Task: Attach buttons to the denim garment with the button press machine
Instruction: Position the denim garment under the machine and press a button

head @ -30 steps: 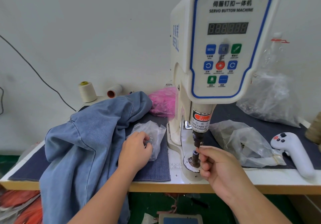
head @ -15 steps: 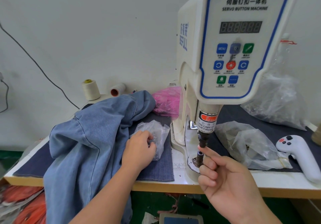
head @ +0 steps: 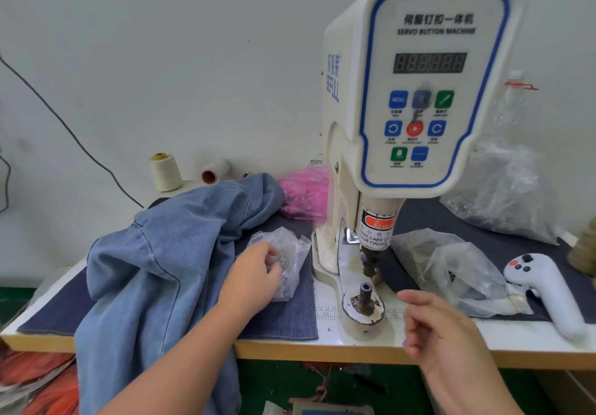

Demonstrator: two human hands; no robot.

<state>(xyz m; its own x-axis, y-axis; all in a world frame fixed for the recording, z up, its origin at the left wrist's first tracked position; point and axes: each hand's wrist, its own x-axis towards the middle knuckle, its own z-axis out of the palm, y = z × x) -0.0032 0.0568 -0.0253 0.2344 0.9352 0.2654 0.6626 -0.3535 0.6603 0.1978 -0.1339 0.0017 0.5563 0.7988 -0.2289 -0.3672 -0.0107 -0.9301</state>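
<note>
A: What are the hands doing? The left hand [head: 258, 277] is reaching into the small clear bag of buttons [head: 283, 261], with its fingers curling in at the bag's mouth.

B: Is it gripping a button?

A: I cannot tell; the fingertips are lying against the plastic and hiding whatever is between them. The right hand [head: 448, 337] is hovering just right of the lower die [head: 365, 298], touching nothing, with fingers loosely bent and the index finger pointing left.

B: And the denim garment?

A: The denim garment [head: 151, 263] is lying heaped on the left part of the desk [head: 322, 348], draping over the front edge and sitting beside the button bag, well apart from the die.

B: How is the machine standing?

A: The servo button machine [head: 425, 92] is standing at mid desk, its upper punch [head: 371, 261] hanging above the lower die with a gap between them.

B: Anything else lying around?

A: A larger clear bag [head: 451, 269] and a white handheld controller [head: 548, 292] are lying to the right, a pink bag [head: 303, 197] is sitting behind the denim, and two thread cones [head: 166, 171] are standing by the wall.
</note>
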